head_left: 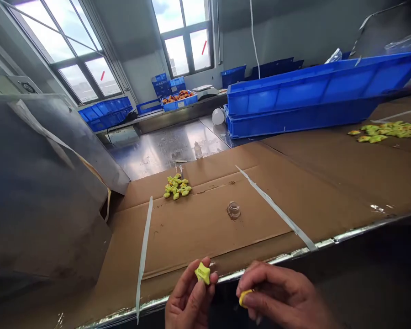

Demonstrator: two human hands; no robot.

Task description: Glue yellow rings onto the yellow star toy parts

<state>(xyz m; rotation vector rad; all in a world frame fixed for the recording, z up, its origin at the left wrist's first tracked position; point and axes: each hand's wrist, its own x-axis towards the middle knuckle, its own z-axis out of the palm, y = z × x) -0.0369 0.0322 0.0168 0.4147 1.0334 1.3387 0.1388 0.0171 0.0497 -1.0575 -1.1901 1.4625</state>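
Note:
My left hand (pixel 188 297) pinches a yellow star-shaped piece (pixel 202 273) between thumb and fingers, just above the table's metal edge (pixel 226 277). My right hand (pixel 277 292) grips a second yellow piece (pixel 245 298), partly hidden by its fingers. Beyond them, flattened brown cardboard (pixel 205 233) covers the table. On it lies a small heap of yellow-green pieces (pixel 177 187), and a clear glass cap or small jar (pixel 233 210) stands near the middle. Neither hand touches the heap or the cap.
A larger spread of yellow-green pieces (pixel 387 131) lies at the right. Long blue crates (pixel 304 97) are stacked behind it. Strips of tape (pixel 144 256) run across the cardboard. A grey sheet (pixel 44 183) hangs at the left, and a far counter holds blue trays.

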